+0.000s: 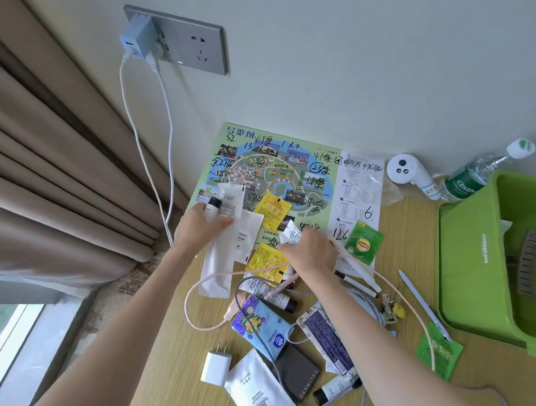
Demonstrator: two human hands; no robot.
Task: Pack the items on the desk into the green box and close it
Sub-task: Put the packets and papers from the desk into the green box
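The green box (472, 257) stands open at the right edge of the wooden desk (179, 342), a dark comb inside it. My left hand (196, 228) grips a small white tube with a black cap (212, 208) over a long white sachet (221, 257). My right hand (312, 252) pinches a small white packet (293, 233) above a yellow sachet (267, 260). Both hands lie on a printed map (283, 171) scribbled with black writing. A green Lipton tea bag (364, 242) lies just right of my right hand.
Scattered near me are a white plug charger (217, 367), a white pouch (259, 397), a dark card case (298, 374), tubes, pens (424, 305) and pink and grey cables. A water bottle (474, 178) and white controller (405, 172) stand by the wall. Curtains hang at left.
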